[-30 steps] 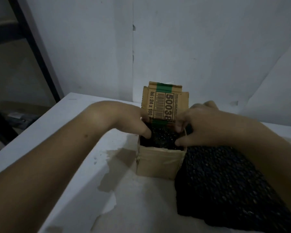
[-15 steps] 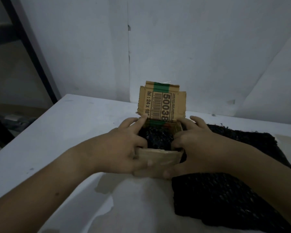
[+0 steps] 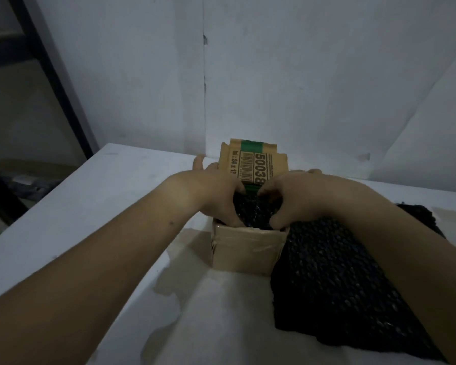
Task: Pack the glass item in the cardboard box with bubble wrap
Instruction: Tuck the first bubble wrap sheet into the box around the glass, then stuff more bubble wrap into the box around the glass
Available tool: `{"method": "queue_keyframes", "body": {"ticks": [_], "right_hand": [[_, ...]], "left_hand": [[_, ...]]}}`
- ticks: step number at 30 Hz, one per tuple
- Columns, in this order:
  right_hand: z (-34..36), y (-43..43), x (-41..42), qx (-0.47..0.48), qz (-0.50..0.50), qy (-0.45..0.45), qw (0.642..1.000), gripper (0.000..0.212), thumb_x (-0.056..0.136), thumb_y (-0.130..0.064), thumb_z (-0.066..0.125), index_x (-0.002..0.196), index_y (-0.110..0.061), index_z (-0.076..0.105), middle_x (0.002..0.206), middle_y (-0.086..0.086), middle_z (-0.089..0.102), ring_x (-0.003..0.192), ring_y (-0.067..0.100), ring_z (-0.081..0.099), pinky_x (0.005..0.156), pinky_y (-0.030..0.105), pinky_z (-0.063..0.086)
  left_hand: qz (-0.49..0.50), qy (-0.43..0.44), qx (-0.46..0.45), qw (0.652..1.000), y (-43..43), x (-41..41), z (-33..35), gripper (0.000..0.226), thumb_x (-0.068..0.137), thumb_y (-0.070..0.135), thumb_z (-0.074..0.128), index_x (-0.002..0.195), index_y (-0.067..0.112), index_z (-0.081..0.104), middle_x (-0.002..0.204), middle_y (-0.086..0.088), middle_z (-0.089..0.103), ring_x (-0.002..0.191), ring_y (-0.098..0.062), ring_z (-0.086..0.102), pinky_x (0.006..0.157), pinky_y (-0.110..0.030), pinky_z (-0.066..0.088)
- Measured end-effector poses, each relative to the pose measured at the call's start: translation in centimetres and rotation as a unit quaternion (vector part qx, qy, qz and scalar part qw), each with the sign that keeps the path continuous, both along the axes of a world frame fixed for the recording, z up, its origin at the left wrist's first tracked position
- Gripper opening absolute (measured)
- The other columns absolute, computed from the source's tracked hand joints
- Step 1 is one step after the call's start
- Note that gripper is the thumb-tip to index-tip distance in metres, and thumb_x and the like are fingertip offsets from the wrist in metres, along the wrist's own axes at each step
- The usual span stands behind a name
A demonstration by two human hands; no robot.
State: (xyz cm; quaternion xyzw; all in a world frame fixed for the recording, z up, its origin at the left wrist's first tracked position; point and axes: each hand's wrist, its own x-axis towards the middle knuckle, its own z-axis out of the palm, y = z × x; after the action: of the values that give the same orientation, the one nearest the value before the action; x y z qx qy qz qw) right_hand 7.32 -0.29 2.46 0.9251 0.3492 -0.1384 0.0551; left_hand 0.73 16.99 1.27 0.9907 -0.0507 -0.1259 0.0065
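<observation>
A small cardboard box [image 3: 244, 250] stands on the white table, its back flap [image 3: 258, 167] with barcode and green stripe upright. Black bubble wrap [image 3: 253, 212] fills the box; the glass item is hidden inside it. My left hand [image 3: 208, 191] arches over the box's left side, thumb dug down at the near edge and forefinger curled on the wrap, while its other fingers reach past the flap. My right hand [image 3: 298, 193] mirrors it, thumb and curled fingers gripping the wrapped bundle.
A large sheet of black bubble wrap [image 3: 340, 291] lies on the table [image 3: 121, 196] right of the box, under my right forearm. White walls close off the back. A dark frame [image 3: 50, 75] stands beyond the table's left edge.
Half a second ago both hands clasped the outside of the box's front. They have since lifted and moved into the box opening, onto the black wrap.
</observation>
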Motion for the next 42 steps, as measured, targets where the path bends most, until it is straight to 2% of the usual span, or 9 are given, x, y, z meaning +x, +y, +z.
{"method": "queue_keyframes", "body": {"ticks": [3,11,15,19,24,28,31,35,42], "right_hand": [[-0.1,1.2,-0.3,-0.043,-0.019,0.035,0.998,0.09,0.063,-0.058,0.074,0.143,-0.037,0.041,0.138,-0.009,0.052,0.121,0.018,0.053,0.1,0.039,0.042],[-2.5,2.3,-1.8,-0.073,-0.018,-0.061,0.995,0.047,0.082,-0.021,0.066,0.126,-0.023,0.049,0.121,0.008,0.055,0.116,0.032,0.047,0.104,0.048,0.025],[0.1,1.5,-0.5,-0.071,-0.018,0.103,0.992,0.076,0.072,-0.05,0.074,0.138,-0.029,0.044,0.134,-0.001,0.053,0.123,0.022,0.049,0.106,0.042,0.039],[2.0,0.7,0.8,-0.011,-0.033,0.227,0.973,0.077,0.076,-0.031,0.071,0.147,-0.025,0.04,0.143,-0.001,0.049,0.129,0.018,0.048,0.109,0.041,0.039],[0.4,1.8,-0.1,-0.079,0.011,0.045,0.996,0.07,0.071,-0.039,0.081,0.133,-0.026,0.052,0.119,-0.005,0.059,0.108,0.02,0.057,0.095,0.037,0.047],[-1.7,2.7,-0.9,-0.101,0.004,-0.043,0.994,0.038,0.081,-0.024,0.072,0.115,-0.021,0.058,0.102,0.001,0.06,0.101,0.025,0.056,0.101,0.044,0.03],[-1.2,2.4,-1.0,-0.103,0.002,-0.017,0.995,0.044,0.078,-0.031,0.074,0.117,-0.022,0.056,0.11,0.002,0.06,0.106,0.026,0.055,0.1,0.043,0.031],[1.8,1.4,-0.7,-0.086,-0.003,0.088,0.992,0.085,0.069,-0.052,0.078,0.142,-0.025,0.044,0.137,-0.003,0.053,0.123,0.02,0.052,0.103,0.039,0.044],[4.4,-4.0,-2.2,0.133,0.013,0.061,0.989,0.061,0.083,-0.049,0.067,0.139,-0.038,0.047,0.142,-0.016,0.051,0.142,0.012,0.033,0.11,0.03,0.03]], "left_hand": [[0.013,0.003,0.039,0.999,-0.8,0.3,-0.3,0.045,0.077,0.062,0.065,0.114,0.037,0.061,0.104,0.0,0.056,0.125,-0.03,0.039,0.114,-0.058,-0.005],[0.015,-0.045,0.09,0.995,-1.5,0.3,-1.5,0.03,0.087,0.051,0.055,0.11,0.033,0.061,0.104,-0.003,0.055,0.122,-0.032,0.04,0.114,-0.056,0.0],[0.008,-0.035,0.053,0.998,-0.7,0.5,-1.3,0.027,0.083,0.052,0.059,0.102,0.033,0.061,0.093,0.002,0.051,0.122,-0.031,0.04,0.114,-0.057,-0.002],[-0.003,-0.025,0.038,0.999,-0.4,0.6,-1.2,0.028,0.082,0.055,0.061,0.102,0.035,0.059,0.095,0.002,0.051,0.123,-0.033,0.039,0.114,-0.057,-0.002],[-0.002,-0.025,0.063,0.998,-0.7,0.8,-1.5,0.037,0.082,0.05,0.061,0.116,0.036,0.06,0.095,0.0,0.05,0.125,-0.034,0.039,0.115,-0.057,-0.002],[-0.011,-0.027,0.067,0.997,-0.4,0.7,-1.5,0.022,0.081,0.051,0.061,0.095,0.035,0.055,0.094,0.0,0.049,0.122,-0.032,0.041,0.115,-0.056,0.001],[-0.005,0.007,0.005,1.0,0.1,0.5,-0.3,0.05,0.07,0.068,0.068,0.106,0.034,0.061,0.104,0.006,0.059,0.116,-0.022,0.046,0.114,-0.05,0.013],[0.039,0.078,-0.198,0.976,1.6,-0.6,2.9,0.08,0.066,0.063,0.078,0.137,0.038,0.052,0.131,0.022,0.059,0.11,0.002,0.052,0.087,-0.014,0.036],[-0.025,-0.182,-0.163,0.969,0.3,-4.3,3.5,0.047,0.083,0.046,0.067,0.128,0.035,0.059,0.119,0.012,0.06,0.117,-0.016,0.05,0.102,-0.032,0.032]]}}
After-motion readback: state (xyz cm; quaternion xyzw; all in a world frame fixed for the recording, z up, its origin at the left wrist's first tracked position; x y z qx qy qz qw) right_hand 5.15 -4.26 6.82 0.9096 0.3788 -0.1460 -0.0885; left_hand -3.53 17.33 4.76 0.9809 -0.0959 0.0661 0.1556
